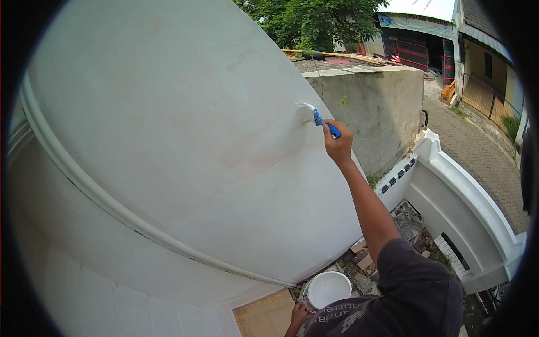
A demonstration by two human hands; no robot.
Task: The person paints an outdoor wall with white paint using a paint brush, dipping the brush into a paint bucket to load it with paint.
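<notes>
My right hand is closed around the blue handle of a paintbrush. The arm is stretched out, and the brush's pale bristles press against the white wall near its right edge. Faint brownish patches show on the wall left of the brush and below it. Low in the view, my left hand is closed at the near left rim of a white bucket. Part of that hand and the bucket's lower side are hidden by the dark shirt. The inside of the bucket looks white.
A rounded white moulding runs along the wall's left side. Broken tiles and rubble lie beside the wall's foot. To the right stand a weathered grey wall and a white boundary wall, with a paved lane beyond.
</notes>
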